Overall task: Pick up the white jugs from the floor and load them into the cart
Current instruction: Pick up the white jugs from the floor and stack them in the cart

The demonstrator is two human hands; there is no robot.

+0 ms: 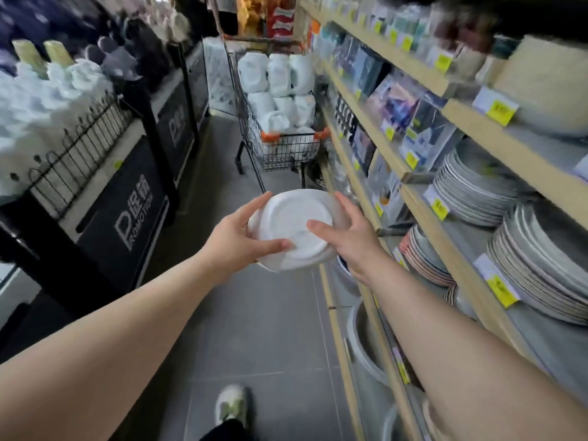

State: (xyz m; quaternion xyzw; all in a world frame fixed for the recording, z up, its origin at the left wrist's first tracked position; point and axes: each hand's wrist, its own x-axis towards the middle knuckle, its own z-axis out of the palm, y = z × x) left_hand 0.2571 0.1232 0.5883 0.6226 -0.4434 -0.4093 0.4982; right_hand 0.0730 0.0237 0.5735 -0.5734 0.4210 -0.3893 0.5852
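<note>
Round white plastic jug (291, 229) held bottom-first in both hands, left hand (237, 238) at 9 o'clock, right hand (346, 232) at 3. Black wire cart (280, 154) at 12 o'clock, piled with jugs. Open grey floor (222, 173) between, wooden shelf edge (359, 198) close by.

Two bare forearms reach forward and converge at centre. The left hand (237, 237) and right hand (345, 235) face each other, palms inward, fingers curled and thumbs pressed in, clasping one white jug (291, 230) between them.
</note>
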